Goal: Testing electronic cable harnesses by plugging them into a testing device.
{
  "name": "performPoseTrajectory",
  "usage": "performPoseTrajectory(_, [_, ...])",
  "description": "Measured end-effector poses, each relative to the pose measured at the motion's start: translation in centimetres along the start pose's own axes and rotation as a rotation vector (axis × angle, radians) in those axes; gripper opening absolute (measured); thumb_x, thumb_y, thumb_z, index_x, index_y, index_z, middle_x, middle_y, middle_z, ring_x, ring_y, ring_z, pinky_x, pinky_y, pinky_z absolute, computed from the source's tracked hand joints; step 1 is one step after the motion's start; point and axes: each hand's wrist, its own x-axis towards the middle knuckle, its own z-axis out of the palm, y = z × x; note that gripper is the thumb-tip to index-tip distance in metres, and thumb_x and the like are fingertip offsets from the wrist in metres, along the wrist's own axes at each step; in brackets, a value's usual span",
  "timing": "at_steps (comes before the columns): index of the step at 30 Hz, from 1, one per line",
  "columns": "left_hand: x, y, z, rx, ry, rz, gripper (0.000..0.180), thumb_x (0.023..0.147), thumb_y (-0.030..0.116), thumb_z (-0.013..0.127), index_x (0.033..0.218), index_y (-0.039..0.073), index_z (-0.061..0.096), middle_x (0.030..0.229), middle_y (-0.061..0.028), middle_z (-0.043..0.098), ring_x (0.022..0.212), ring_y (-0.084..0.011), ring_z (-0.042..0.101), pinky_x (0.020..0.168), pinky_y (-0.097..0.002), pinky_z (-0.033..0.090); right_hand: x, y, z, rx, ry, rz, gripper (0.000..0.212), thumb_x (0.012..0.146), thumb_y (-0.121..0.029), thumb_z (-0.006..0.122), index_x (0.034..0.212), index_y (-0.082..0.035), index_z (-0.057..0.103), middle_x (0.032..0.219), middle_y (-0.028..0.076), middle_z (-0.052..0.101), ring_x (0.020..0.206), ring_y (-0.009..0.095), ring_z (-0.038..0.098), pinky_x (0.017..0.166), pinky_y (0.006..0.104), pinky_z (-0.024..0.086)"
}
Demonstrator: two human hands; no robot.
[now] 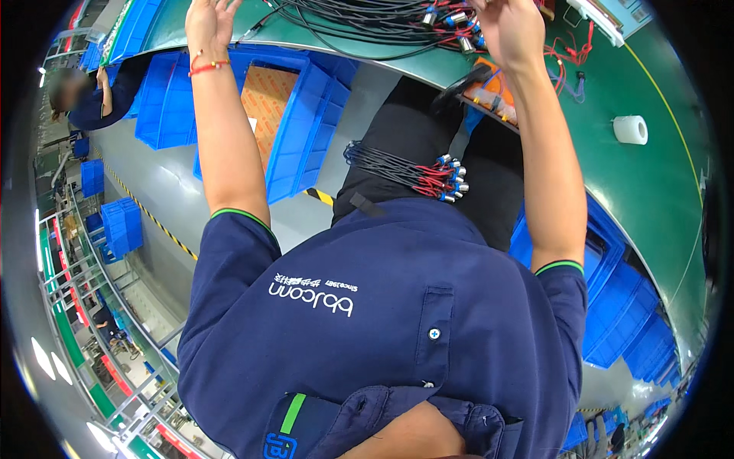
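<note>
At the top edge, my left hand (211, 24) is raised over the green workbench, its visible fingers apart and nothing seen in them; the fingertips are partly cut off. Beside it lies a bundle of black cables (344, 19), spread across the bench. My right hand (511, 32) is at the cables' other end, next to silver connectors (456, 19) with blue rings and red wires. Its fingers run out of the picture, so their grip is hidden. Across my lap rests a second bundle of black cables (386, 164), with red wires and silver connectors at its right end.
A white roll (630, 130) stands on the green bench (612, 84) to the right, past loose red wires (573, 52). An orange-lined tray (493, 96) sits at the bench edge. Blue bins (310, 122) stand left and right of my legs. Another person (103, 107) is at the far left.
</note>
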Motion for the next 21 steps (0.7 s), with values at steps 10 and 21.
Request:
performPoseTrajectory(10, [-23.2,-10.3,3.5,0.847,-1.296,-0.192,0.024,0.093,0.021,0.062,0.109,0.004,0.069,0.098,-0.0112,0.069,0.089,-0.0222,0.067,0.080,-0.0305,0.052,2.9,2.3,-2.7,-0.879,0.129,-0.244,0.018,0.088,-0.009,0.041,0.076,-0.005,0.054,0.059,-0.001,0.042,0.054,0.011,0.039,0.051,0.0270,0.031])
performPoseTrajectory(21, [-28.6,-18.5,4.1,1.288,-1.212,0.358,0.014,0.078,0.016,0.063,0.073,0.003,0.067,0.086,-0.0126,0.062,0.085,-0.0299,0.061,0.076,-0.0429,0.050,-8.2,1.1,3.2,-1.643,-0.185,-0.686,0.037,0.072,0.008,0.055,0.107,-0.004,0.062,0.088,0.014,0.061,0.081,0.034,0.058,0.076,0.0435,0.045])
